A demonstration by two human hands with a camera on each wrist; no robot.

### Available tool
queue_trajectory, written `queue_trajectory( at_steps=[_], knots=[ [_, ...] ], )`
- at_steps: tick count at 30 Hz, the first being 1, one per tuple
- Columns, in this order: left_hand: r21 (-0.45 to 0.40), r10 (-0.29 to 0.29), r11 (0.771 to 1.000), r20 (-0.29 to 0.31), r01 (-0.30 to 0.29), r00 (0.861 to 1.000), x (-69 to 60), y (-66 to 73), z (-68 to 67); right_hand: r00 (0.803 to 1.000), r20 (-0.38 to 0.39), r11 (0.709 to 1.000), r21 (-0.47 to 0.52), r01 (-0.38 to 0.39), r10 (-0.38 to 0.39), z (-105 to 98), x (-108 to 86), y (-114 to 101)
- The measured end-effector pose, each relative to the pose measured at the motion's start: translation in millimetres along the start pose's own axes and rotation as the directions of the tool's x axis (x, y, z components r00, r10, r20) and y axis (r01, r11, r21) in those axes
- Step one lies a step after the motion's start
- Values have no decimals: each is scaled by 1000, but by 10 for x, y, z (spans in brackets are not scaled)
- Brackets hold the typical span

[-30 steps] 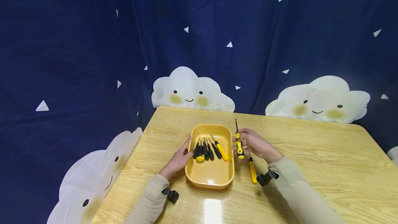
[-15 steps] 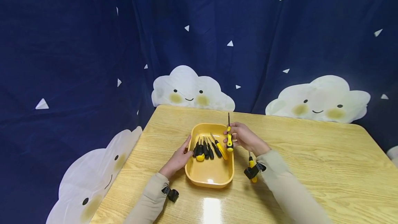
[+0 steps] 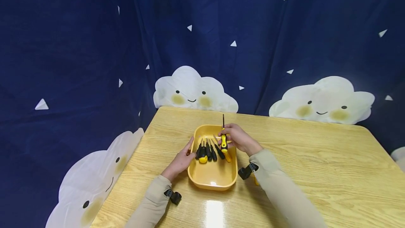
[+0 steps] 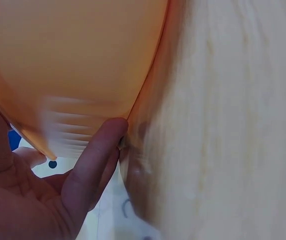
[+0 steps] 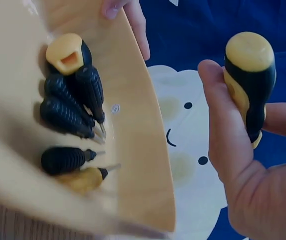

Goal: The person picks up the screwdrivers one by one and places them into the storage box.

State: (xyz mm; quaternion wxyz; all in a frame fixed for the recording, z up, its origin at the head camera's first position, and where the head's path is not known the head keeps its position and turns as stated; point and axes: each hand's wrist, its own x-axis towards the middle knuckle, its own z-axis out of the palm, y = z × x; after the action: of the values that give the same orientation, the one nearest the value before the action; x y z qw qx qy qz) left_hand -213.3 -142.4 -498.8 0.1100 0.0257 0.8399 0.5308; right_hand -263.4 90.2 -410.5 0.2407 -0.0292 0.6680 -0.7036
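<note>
My left hand (image 3: 179, 161) holds the left side of an orange-yellow plastic bin (image 3: 212, 187), thumb over the rim and fingers along the outer wall (image 4: 78, 55). My right hand (image 3: 239, 138) grips a black-and-yellow screwdriver (image 3: 224, 144) above the bin's right side, shaft pointing away. Its rounded yellow handle end faces the right wrist camera. Inside the bin lie several black-handled screwdrivers (image 5: 65, 117) in a rough row. A thick screwdriver with a yellow end (image 3: 203, 158) lies at their left, a yellow-handled one (image 3: 228, 157) at their right, partly behind my right hand.
Another yellow-handled tool (image 3: 256, 181) lies on the wooden table (image 3: 310, 150) right of the bin, mostly hidden under my right forearm. A dark blue curtain (image 3: 202, 20) with white clouds hangs behind the table. Each wrist wears a small black camera.
My right hand has carried the screwdriver leftward from beside the bin to over its right side. My right forearm now covers most of the tool on the table. The left hand stays put.
</note>
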Motion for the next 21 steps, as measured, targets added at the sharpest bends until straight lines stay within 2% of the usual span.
queue_trajectory(
  at_steps=[11, 21],
  knots=[
    [-3, 12, 1000, -11, -12, 1000, -6, 18, -4, 1000, -13, 1000, 10, -15, 15, 212, 178, 36],
    [-33, 15, 999, 11, -15, 1000, 6, -3, -10, 999, -21, 999, 22, -26, 27, 262, 295, 147]
  ],
)
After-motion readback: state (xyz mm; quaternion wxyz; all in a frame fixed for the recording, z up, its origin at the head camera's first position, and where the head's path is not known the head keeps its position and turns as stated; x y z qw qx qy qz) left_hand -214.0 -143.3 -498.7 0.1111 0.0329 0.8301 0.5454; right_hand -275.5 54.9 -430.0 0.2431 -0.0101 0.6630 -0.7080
